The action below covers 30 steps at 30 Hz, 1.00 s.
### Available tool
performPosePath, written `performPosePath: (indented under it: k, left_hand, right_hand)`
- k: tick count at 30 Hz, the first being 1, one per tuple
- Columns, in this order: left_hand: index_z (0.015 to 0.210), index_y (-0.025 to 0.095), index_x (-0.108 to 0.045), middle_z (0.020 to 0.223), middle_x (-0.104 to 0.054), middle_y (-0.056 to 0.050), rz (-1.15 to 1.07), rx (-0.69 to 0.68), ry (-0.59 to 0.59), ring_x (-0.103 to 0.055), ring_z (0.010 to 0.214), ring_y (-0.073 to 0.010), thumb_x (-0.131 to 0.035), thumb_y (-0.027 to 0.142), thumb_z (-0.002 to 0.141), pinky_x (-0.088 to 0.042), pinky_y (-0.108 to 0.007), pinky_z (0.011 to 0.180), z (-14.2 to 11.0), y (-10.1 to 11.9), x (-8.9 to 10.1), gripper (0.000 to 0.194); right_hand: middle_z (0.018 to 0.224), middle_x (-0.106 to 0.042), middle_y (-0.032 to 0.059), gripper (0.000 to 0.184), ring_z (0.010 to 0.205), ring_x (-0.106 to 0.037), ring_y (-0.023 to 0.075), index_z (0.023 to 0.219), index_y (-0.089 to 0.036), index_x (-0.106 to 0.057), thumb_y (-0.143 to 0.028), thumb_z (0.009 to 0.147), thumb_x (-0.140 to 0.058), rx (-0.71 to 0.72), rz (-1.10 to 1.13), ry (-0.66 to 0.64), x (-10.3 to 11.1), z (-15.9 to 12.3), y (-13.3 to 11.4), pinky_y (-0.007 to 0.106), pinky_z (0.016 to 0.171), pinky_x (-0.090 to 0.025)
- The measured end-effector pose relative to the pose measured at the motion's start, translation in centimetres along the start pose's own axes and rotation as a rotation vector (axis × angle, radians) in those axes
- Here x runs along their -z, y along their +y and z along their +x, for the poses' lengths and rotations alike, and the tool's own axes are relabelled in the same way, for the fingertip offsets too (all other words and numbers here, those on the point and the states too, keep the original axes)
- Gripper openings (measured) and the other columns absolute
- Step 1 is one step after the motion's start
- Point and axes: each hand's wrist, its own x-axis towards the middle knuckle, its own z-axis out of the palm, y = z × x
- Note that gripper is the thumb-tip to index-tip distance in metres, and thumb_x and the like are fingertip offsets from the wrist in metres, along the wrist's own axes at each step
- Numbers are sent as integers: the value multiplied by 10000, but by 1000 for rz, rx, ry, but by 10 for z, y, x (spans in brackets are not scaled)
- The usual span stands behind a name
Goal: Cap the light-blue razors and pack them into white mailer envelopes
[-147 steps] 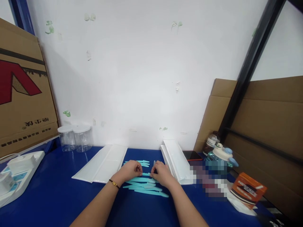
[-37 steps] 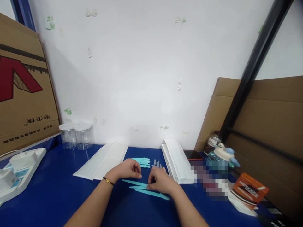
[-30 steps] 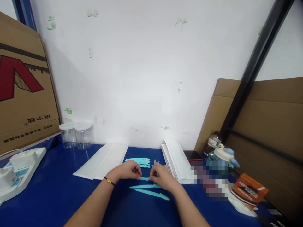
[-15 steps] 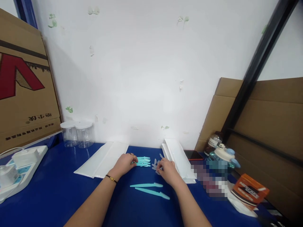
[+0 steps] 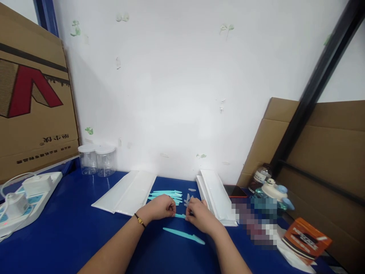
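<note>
Between my two hands is a turquoise eyebrow razor (image 5: 180,215), low over the blue table. My left hand (image 5: 159,208) is closed on its left part, fingertips pinched. At its right end my right hand (image 5: 199,214) pinches too, hiding the tip. One more eyebrow razor (image 5: 184,235) lies nearer to me, slanting down to the right. Behind my left hand lies a group of several razors (image 5: 168,192), side by side. Small translucent blade covers (image 5: 187,198) lie just beyond my right hand, partly hidden by it; another cover (image 5: 192,190) lies farther back.
White packets (image 5: 125,192) lie left of the razors, and a stack of white packets (image 5: 215,198) stands right. Two lidded clear jars (image 5: 105,163) and a power strip (image 5: 37,213) are at left. At right are a phone (image 5: 235,191), a teal bottle (image 5: 270,194) and an orange box (image 5: 306,239).
Half a second ago two razors lay in front; one is now up between my hands. My left hand has come back from the razor group, my right hand from the blade covers.
</note>
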Motion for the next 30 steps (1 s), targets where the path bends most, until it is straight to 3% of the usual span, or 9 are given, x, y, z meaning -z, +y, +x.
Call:
performPosePath:
  k: [5, 9, 15, 17, 19, 21, 23, 26, 30]
  left_hand:
    - [736, 210, -689, 752, -678, -14, 126, -37, 100, -570, 683, -151, -517, 166, 697, -358, -222, 590, -2, -3, 11, 182]
    - [719, 201, -682, 764, -676, -21, 183, 55, 153, -573, 701, -158, -500, 160, 698, -368, -231, 624, -7, -21, 21, 188]
    - [782, 208, -678, 817, -658, -17, 203, 130, 207, -575, 749, -161, -517, 194, 720, -387, -235, 656, -5, -38, 19, 173]
    - [829, 211, -676, 870, -650, -20, 187, 134, 251, -574, 770, -161, -536, 211, 722, -395, -235, 672, -4, -33, 16, 176]
    - [854, 216, -676, 890, -644, -18, 161, 107, 274, -571, 767, -156, -546, 228, 730, -396, -231, 668, -4, -22, 14, 180]
    - [843, 225, -683, 850, -645, -7, 120, 35, 224, -567, 736, -146, -567, 264, 737, -389, -217, 631, -4, -9, 10, 162]
    - [835, 234, -691, 788, -646, 8, 61, -49, 106, -560, 678, -132, -613, 329, 724, -370, -204, 569, -3, 2, 5, 166]
    - [858, 237, -698, 734, -646, 18, -7, -122, -30, -545, 615, -118, -670, 395, 682, -343, -196, 511, -3, 10, -3, 238]
    - [815, 223, -702, 715, -659, 22, -28, -140, -67, -539, 600, -108, -613, 265, 716, -344, -189, 523, -4, 9, -7, 139]
  right_hand:
    - [910, -563, 13, 86, 928, -497, 173, 718, -198, -617, -167, 782, -569, -4, -62, 71, 3, 2, -3, 297, 799, -275]
    - [879, -571, 19, 81, 899, -519, 177, 701, -190, -622, -165, 770, -587, -59, -92, 76, 2, 5, 8, 307, 798, -279]
    - [908, -597, 37, 107, 880, -550, 185, 761, -192, -654, -158, 777, -554, -132, -85, 267, 9, 7, 10, 318, 798, -306]
    - [874, -614, 27, 77, 824, -562, 171, 731, -193, -653, -175, 749, -580, -115, -12, 218, 14, 1, 9, 283, 748, -343]
    - [785, -627, 5, 45, 709, -566, 150, 703, -196, -654, -221, 668, -666, -116, 96, 16, 16, -7, 9, 236, 626, -367]
    - [650, -614, -20, 171, 573, -544, 134, 674, -195, -658, -247, 544, -757, -166, 152, -244, 16, -14, 10, 217, 505, -345]
    - [553, -582, -38, 204, 490, -513, 124, 623, -192, -652, -230, 476, -787, -210, 141, -390, 13, -17, 11, 216, 451, -323]
    - [555, -584, -37, 163, 494, -504, 116, 605, -192, -639, -178, 500, -763, -182, 115, -336, 8, -15, 8, 209, 443, -309]
    - [618, -611, -24, 102, 563, -523, 115, 669, -196, -637, -144, 602, -695, -112, 151, -173, 5, -8, 3, 197, 483, -310]
